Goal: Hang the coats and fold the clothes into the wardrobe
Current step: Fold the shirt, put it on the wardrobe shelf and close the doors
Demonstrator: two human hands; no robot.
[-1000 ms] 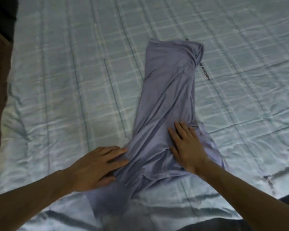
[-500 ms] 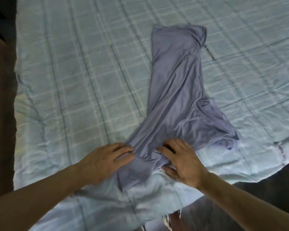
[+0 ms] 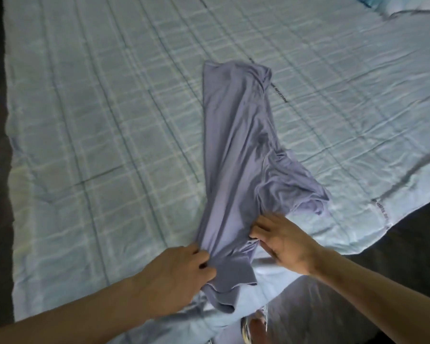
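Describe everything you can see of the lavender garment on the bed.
The lavender garment looks like thin, soft knit. It is folded lengthwise into a long, wrinkled strip that lies flat on the pale checked bed cover. A loose flap fans out on its right side. Its near end bunches at the bed's edge, where the left hand grips its left edge and the right hand pinches its right edge.

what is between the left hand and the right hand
The head view shows the near end of the lilac garment between the left hand and the right hand, each gripping one edge.
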